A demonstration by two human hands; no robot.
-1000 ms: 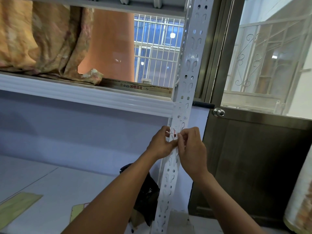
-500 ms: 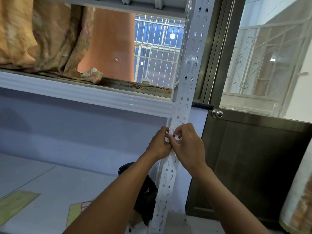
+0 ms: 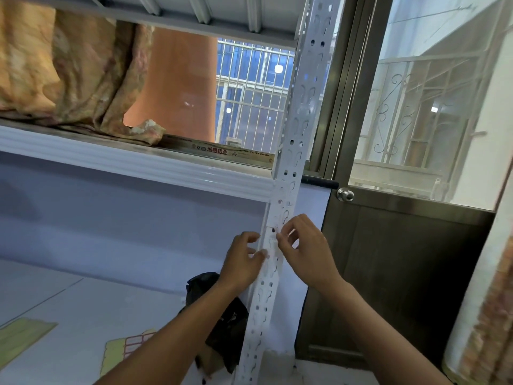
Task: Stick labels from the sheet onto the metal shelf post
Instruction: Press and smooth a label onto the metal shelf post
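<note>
Comparing with the frame half a second back: the left hand has drawn away from the right hand and now sits lower and to its left, where before both were bunched over one spot. The right hand remains at that spot.

Left hand: fingers loosened and spread, holding nothing, thumb tip just touching the near edge of the metal shelf post.

Right hand: fingers curled, thumb and forefinger tips brought together against the post face. Whether they pinch anything cannot be told. The red-marked label seen between the fingers a second ago cannot be picked out against the white metal now.

Post: white painted angle section, punched along its length with round holes and keyhole slots. It stands between the two hands, running from below the forearms up past the white shelf beam above them.

Label sheet: yellowish backing carrying a grid of red-edged labels, lying flat well below and left of the left hand, partly covered by the left forearm
</note>
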